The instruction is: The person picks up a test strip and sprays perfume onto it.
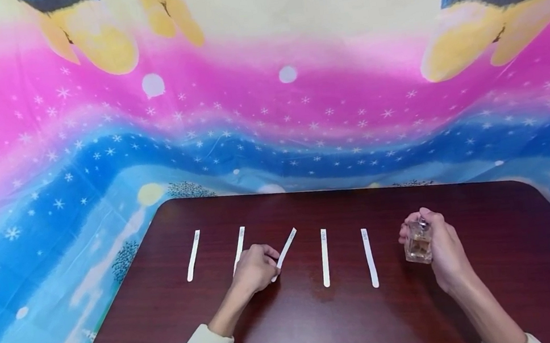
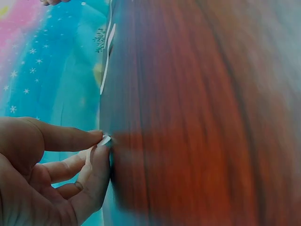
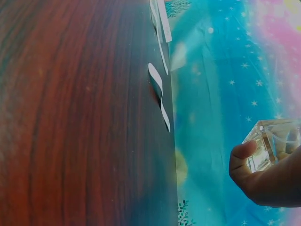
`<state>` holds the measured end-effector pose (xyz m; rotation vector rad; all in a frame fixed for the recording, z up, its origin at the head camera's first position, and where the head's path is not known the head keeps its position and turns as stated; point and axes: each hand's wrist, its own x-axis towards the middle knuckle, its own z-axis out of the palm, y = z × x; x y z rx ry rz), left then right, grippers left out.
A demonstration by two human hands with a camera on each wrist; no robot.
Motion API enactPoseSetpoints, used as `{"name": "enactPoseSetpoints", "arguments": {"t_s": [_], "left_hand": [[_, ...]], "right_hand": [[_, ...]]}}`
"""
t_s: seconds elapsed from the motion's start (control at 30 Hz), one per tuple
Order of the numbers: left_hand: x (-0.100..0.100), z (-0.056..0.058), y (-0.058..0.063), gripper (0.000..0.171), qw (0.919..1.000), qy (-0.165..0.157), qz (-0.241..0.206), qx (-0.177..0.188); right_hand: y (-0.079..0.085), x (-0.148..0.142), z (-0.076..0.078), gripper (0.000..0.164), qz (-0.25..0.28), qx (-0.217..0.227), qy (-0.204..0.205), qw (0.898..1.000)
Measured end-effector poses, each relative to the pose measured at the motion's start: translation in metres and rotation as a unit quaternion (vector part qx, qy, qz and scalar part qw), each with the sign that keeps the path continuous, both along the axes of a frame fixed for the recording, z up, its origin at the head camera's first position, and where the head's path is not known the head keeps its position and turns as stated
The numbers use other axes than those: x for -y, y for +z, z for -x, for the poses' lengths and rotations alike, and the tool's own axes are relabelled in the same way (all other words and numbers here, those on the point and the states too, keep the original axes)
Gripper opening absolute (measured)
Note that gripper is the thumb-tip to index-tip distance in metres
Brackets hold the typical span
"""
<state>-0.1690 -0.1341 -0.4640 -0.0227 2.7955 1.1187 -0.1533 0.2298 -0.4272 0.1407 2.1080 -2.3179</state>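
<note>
In the head view, my left hand [image 1: 253, 269] pinches the rounded near end of a white paper test strip [image 1: 286, 247] between thumb and finger. That strip slants, its far end pointing right. The left wrist view shows the pinched strip end [image 2: 106, 140] close to the table surface. My right hand [image 1: 448, 253] grips a square clear glass perfume bottle [image 1: 419, 246] holding amber liquid, above the table's right side. A finger of that hand lies at the bottle's top. In the right wrist view the glass bottle [image 3: 263, 153] is partly hidden by the hand.
On the dark red-brown wooden table [image 1: 306, 339] lie more strips in a row: a far-left strip [image 1: 194, 256], one partly behind the left hand [image 1: 239, 247], a middle strip [image 1: 325, 260] and a right strip [image 1: 370, 260]. A patterned cloth [image 1: 247, 112] hangs behind the table.
</note>
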Motion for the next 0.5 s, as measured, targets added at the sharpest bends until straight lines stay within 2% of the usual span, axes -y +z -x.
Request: {"name": "enactPoseSetpoints", "arguments": {"t_s": [0.33,0.43,0.5], "left_hand": [[-0.0044,-0.0017,-0.0014,0.026,0.9953,0.009,-0.094,0.022],[-0.0045,-0.0018,-0.0018,0.025,0.9892,0.014,-0.14,0.038],[-0.0046,-0.0021,-0.002,0.025,0.9824,0.019,-0.178,0.053]], "right_hand": [[0.0019,0.0016,-0.0003,0.046,-0.009,0.005,0.0,1.0],[0.0018,0.0022,0.0005,0.046,-0.012,0.002,-0.001,1.0],[0.0019,0.0028,0.0007,0.046,-0.012,0.001,-0.002,1.0]]}}
